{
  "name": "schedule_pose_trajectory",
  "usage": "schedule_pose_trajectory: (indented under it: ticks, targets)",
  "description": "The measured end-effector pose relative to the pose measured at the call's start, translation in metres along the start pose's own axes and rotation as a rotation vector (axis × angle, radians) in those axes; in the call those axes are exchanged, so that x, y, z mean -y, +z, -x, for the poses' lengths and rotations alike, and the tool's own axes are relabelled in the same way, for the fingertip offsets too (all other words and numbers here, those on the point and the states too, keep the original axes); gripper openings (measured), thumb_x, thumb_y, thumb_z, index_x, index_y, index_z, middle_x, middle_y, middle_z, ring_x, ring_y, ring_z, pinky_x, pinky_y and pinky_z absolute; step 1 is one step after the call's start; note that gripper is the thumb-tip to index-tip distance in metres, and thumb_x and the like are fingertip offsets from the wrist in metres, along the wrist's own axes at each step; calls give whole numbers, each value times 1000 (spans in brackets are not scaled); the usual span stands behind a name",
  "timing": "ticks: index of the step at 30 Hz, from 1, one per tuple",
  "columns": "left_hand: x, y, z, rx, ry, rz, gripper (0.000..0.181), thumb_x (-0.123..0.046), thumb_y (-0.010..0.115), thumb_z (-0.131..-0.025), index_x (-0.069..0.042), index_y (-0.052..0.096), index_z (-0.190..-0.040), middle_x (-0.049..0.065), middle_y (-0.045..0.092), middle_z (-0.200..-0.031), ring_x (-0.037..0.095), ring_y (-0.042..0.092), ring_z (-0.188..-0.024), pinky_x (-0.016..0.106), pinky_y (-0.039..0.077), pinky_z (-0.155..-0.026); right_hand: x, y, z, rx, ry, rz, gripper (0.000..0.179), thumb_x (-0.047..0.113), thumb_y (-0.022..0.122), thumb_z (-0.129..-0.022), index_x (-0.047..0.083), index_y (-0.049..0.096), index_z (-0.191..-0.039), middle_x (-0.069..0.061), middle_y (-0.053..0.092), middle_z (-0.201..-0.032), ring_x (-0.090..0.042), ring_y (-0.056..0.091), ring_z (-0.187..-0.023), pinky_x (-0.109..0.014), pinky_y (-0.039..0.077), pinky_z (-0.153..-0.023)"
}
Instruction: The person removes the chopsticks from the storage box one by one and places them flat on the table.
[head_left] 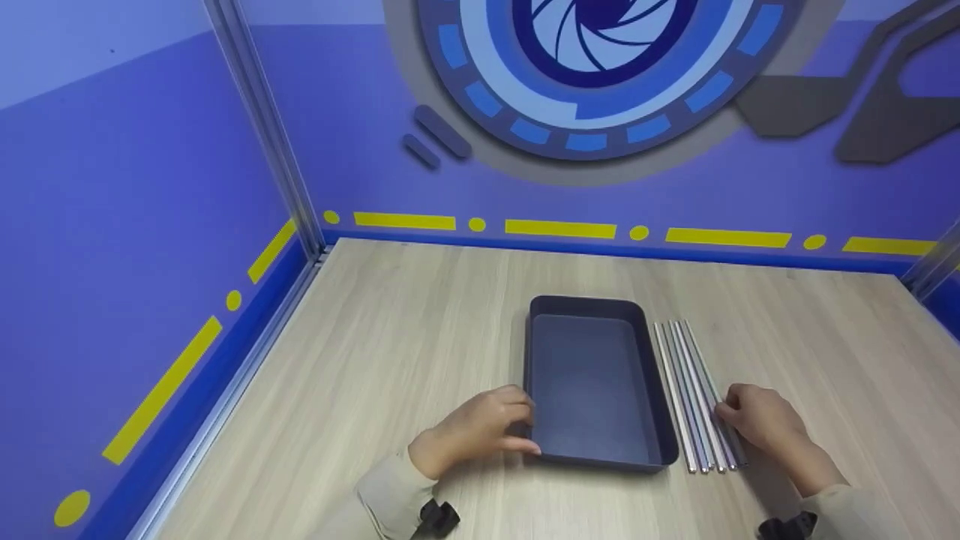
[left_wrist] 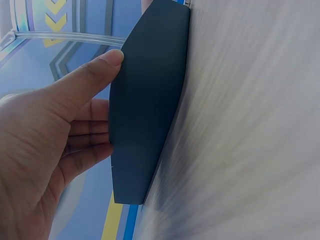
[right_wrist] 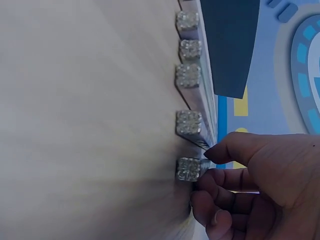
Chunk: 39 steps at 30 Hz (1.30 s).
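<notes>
A dark grey rectangular tray (head_left: 592,390) lies on the table between the hands, its long side running away from me. My left hand (head_left: 480,424) holds its near left corner; in the left wrist view the thumb touches the rim and the fingers reach behind the wall (left_wrist: 145,110). Several silvery metal chopsticks (right_wrist: 189,122) lie side by side to the right of the tray, their square thick ends toward me. At the right of the row, my right hand (head_left: 765,420) pinches the outermost chopstick (right_wrist: 188,169) between thumb and fingers.
The light wooden table (head_left: 405,322) meets a blue-purple back wall (head_left: 330,135) with yellow dashes. Another panel (head_left: 150,225) stands along the left side, with a metal post (head_left: 262,112) at the corner. Dark devices are strapped at both wrists.
</notes>
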<state>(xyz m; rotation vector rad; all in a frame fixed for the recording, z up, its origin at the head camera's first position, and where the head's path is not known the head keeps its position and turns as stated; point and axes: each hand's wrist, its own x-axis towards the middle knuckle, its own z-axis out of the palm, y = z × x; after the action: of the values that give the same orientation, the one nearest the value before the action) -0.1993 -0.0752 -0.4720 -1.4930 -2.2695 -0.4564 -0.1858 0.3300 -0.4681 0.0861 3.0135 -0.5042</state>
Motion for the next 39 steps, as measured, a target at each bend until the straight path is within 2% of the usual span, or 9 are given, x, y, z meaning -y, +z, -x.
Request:
schedule_pose_trajectory:
  ticks: [9,16,23,33,39]
  targets:
    - [0,-1,3,-14,15,-3,36,-45,74,-74,-10,68,-84,0,66,-96,11,63,-92,11,51,-90,-1,-2,3,-9,-22,-11,18,16,61,-88,0,60,-79,-2,52,-64,-16,46,-59,-26,33,-51]
    - [1,-3,7,-12,1,-3,36,-44,75,-74,-11,68,-84,-1,66,-96,11,64,-92,12,51,-89,1,0,4,-21,-48,-34,19,17,60,-86,0,61,-80,-2,55,-62,-16,46,-58,-26,34,-50]
    - [2,-5,7,3,-2,-10,35,-45,73,-77,-10,66,-81,-1,65,-94,10,62,-90,11,51,-87,2,-2,3,-17,-43,-30,21,17,59,-89,-4,62,-89,-7,61,-69,-17,49,-61,-27,38,-52]
    - [-1,-11,2,30,32,-154,37,-48,72,-77,-12,67,-80,-1,64,-96,9,62,-89,12,52,-83,6,-2,1,-41,-34,-48,22,19,56,-91,-2,60,-86,-2,55,-62,-17,47,-56,-26,36,-49]
    - [-3,-16,0,50,51,-225,38,-50,71,-77,-12,66,-79,-3,63,-94,8,60,-86,12,52,-79,8,-6,3,-74,-38,-64,21,19,54,-91,-1,61,-86,-3,55,-63,-17,47,-58,-27,35,-49]
